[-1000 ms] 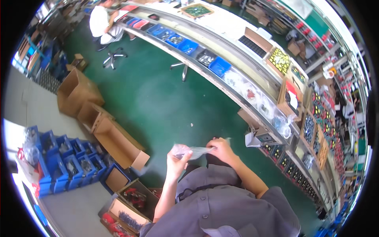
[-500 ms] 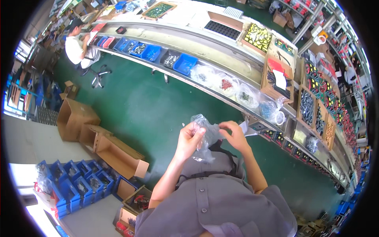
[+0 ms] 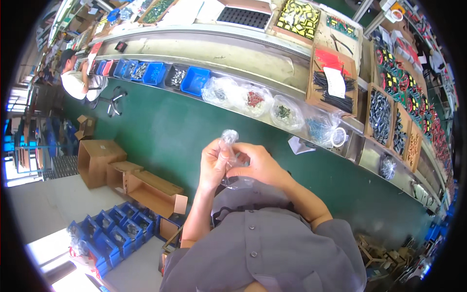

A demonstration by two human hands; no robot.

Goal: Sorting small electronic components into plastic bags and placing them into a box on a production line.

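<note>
A clear plastic bag (image 3: 229, 136) is bunched up in front of my body, its gathered part poking out above my fingers. My left hand (image 3: 212, 164) is closed round it, thumb upward along the plastic. Against its other side, my right hand (image 3: 262, 166) grips the bag with bent fingers and thumb. Loose plastic hangs below both hands. Whether anything lies inside the bag, I cannot tell.
Along the bench ahead stand blue bins (image 3: 195, 81) and open plastic bags of small parts (image 3: 254, 99). A carton of black cables (image 3: 335, 92) is at right. Empty cardboard boxes (image 3: 101, 160) and blue parts bins (image 3: 108, 248) are at left. A seated person (image 3: 75, 80) works far left.
My right hand has moved left to meet the left hand at the bag. The plastic, spread between the hands before, is now bunched up. The view has shifted toward the bench's right.
</note>
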